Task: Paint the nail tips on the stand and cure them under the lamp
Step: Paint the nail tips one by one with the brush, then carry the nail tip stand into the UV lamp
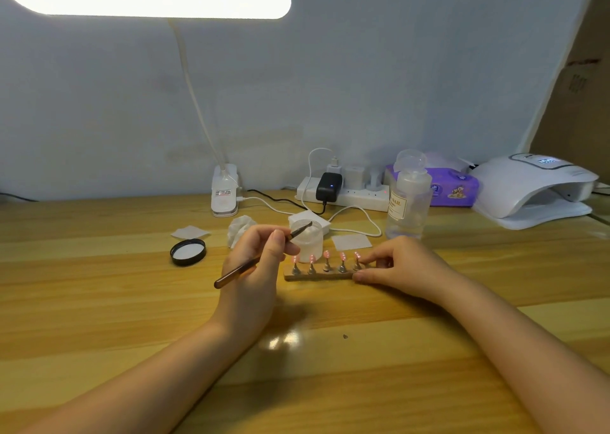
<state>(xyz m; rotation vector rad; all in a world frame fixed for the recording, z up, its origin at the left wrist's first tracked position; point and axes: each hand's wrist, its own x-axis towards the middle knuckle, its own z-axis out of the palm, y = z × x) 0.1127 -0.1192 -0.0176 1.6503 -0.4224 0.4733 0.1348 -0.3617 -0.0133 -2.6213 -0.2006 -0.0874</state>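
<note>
Left hand (254, 262) pinches brush (260, 255) over jar (307, 239); right hand (399, 268) grips stand (317, 273) end. Risk: right fingers smudging nearest wet nail tip (357, 256), or tipping stand.

- The stand (318, 274) is a low wooden bar lying flat on the wooden tabletop, its long side running left to right, near the middle of the view.
- Five small metal pegs rise from it in a row, each bearing one of the nail tips (326, 254), which look pink and glossy.
- The curing lamp (531, 187) is a white domed unit at the far right of the table, well apart from the stand, its opening facing forward and a lit display on top.
</note>
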